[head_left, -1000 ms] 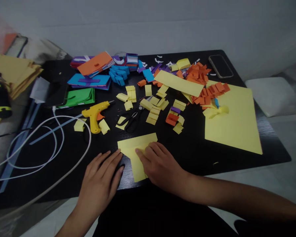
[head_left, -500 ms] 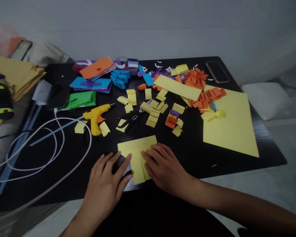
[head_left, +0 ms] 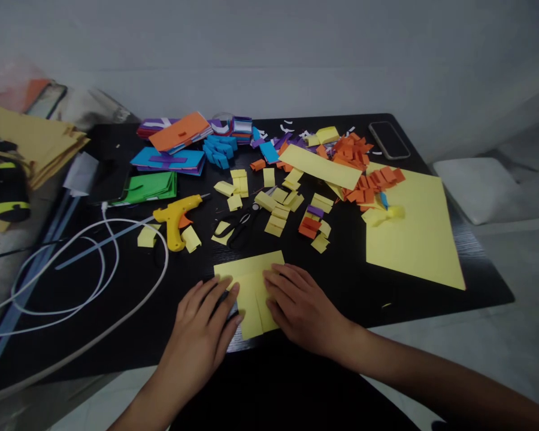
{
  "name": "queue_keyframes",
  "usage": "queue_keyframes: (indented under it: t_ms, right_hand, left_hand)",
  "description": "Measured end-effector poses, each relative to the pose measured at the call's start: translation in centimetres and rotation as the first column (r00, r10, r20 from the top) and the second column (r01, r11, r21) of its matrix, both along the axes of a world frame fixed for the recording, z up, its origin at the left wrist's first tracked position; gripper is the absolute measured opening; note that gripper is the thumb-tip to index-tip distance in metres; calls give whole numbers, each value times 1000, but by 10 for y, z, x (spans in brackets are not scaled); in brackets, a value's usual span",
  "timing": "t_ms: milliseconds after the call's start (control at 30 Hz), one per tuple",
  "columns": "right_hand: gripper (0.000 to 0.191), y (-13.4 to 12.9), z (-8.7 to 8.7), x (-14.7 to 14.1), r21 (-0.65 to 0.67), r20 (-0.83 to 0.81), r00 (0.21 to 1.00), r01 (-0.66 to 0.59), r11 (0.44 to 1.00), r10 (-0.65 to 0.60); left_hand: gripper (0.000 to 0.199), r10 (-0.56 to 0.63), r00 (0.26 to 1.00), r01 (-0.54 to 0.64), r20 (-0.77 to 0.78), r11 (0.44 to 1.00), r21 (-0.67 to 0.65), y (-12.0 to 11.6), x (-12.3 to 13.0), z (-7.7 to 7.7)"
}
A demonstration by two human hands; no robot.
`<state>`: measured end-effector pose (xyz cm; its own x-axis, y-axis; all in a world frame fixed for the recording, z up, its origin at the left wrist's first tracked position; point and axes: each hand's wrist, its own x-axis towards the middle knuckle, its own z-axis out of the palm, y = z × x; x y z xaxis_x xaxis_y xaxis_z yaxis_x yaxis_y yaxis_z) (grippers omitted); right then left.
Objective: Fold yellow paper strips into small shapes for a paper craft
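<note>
A piece of yellow paper (head_left: 250, 302) with a cut running up from its near edge lies flat by the table's front edge. My left hand (head_left: 206, 323) rests on its left side, fingers stretched out. Across its right side lies my right hand (head_left: 303, 308), also flat with fingers extended, hiding part of the paper. Beyond the hands are black-handled scissors (head_left: 238, 226), partly over a small yellow piece. Several small folded yellow paper pieces (head_left: 276, 221) are scattered around them. A yellow glue gun (head_left: 175, 220) lies to the left.
A large yellow sheet (head_left: 413, 239) and a phone (head_left: 389, 140) lie on the right. Orange folded pieces (head_left: 353, 149) are heaped at the back. Stacks of blue (head_left: 188, 160) and green paper (head_left: 150, 187) stand back left. A white cable (head_left: 161, 269) loops across the left side.
The view has shifted slightly. My left hand's fingers have drawn a little closer together on the paper; my right hand stays flat on it.
</note>
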<state>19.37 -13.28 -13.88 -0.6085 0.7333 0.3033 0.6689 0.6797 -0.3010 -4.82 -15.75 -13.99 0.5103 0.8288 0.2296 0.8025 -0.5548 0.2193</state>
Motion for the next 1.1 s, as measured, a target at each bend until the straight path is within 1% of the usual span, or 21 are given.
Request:
queue_keyframes:
  t_ms: [100,167,367,467,533,567,600,667,733,800,833,867,900,933,967,1000,1067,1100]
  right_hand:
    - [29,0,0,1,-10,-8,1000,-2,1000,2]
    - [29,2,1,1,-26,-13,1000,-11,1000,11]
    - [20,15,4,-1,-129,-73,997,-12,992,3]
    - [21,22,5,-4,-166,-67,998,-10,986,-1]
    - [20,24,6,-5,-197,-57,998,3,980,-14]
    - [20,25,6,-5,-213,-63,998,13,977,-27]
    - [21,25,6,-5,-228,-78,996,25,973,-44]
    - [19,26,7,-5,-254,-141,987,44,966,-82]
    - [15,27,8,-4,-277,-233,965,55,959,-123]
    - [11,28,10,-4,-299,-336,928,56,953,-160]
    - [10,29,11,-4,-300,-383,907,58,952,-176]
    - [9,30,14,-4,-290,-425,886,59,955,-184]
    - [9,32,16,-3,-268,-461,869,58,962,-181]
    - [8,34,19,-3,-236,-488,856,61,970,-172]
    - [7,38,23,-2,-196,-509,846,69,978,-161]
    - [7,42,27,-2,-154,-526,836,90,984,-158]
    - [15,55,33,0,-100,-570,794,190,977,-213]
    - [27,62,36,0,-115,-608,742,270,956,-282]
  left_hand:
    - [37,-29,999,29,40,1000,-2,1,2,-3]
    - [37,-19,998,20,64,1000,-21,0,2,-4]
    - [40,70,985,-45,157,986,-159,3,-1,-2]
    - [41,148,964,-111,220,979,-169,12,-7,0]
    - [41,231,931,-185,282,966,-180,21,-11,0]
    - [44,266,908,-208,322,956,-206,25,-13,0]
    - [48,305,876,-228,373,945,-235,28,-14,0]
    - [55,393,787,-246,475,907,-343,34,-14,-1]
    - [60,473,675,-205,566,857,-473,37,-9,0]
    - [61,534,558,-96,635,801,-590,39,-1,4]
    - [60,559,498,-20,663,772,-635,40,3,7]
    - [55,585,462,77,666,722,-688,43,7,10]
    - [45,609,447,175,655,659,-732,46,11,15]
    - [34,624,439,236,646,614,-753,50,14,20]
    - [27,627,433,264,648,599,-756,56,16,25]
    - [25,622,435,266,651,602,-753,62,19,31]
    - [26,618,407,237,673,640,-731,79,23,42]
    - [27,612,388,222,689,664,-714,88,25,47]
